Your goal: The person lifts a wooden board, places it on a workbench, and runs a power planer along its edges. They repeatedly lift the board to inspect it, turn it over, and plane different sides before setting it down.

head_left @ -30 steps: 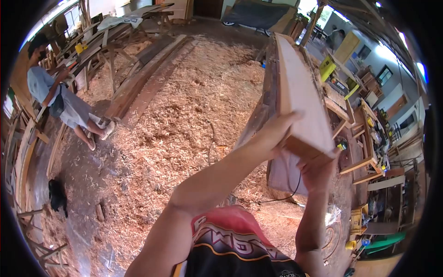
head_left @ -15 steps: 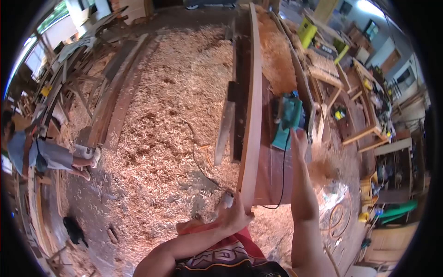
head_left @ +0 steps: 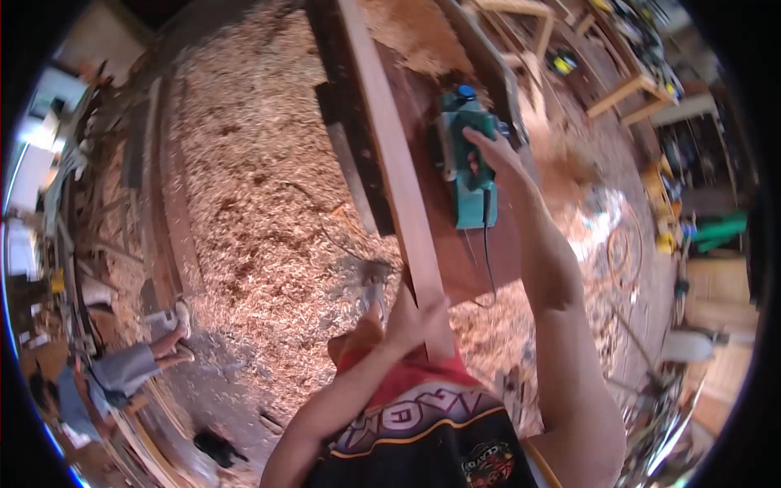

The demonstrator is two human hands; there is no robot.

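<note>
A long, narrow wooden board (head_left: 396, 163) stretches away from my waist, its near end against my red and black clothing. My left hand (head_left: 413, 319) is closed around the board close to that end. To the right, a teal electric planer (head_left: 474, 205) sits on a wide, dark reddish wooden surface (head_left: 508, 252). My right hand (head_left: 494, 154) is wrapped over the planer's handle from the right side, with part of the grip hidden under the palm. A black cord (head_left: 490, 272) trails from the planer's rear toward me.
Wood shavings (head_left: 244, 195) cover the floor at left and pile up beyond the planer. Long timbers (head_left: 167, 195) lie further left, where another person (head_left: 122, 378) is beside a bench. A wooden frame (head_left: 626, 98) stands at the far right, near a coiled hose (head_left: 625, 244).
The view has tilted down and turned. The planer now shows more from above, with my right hand further over its handle. My left hand still grips the board's near end.
</note>
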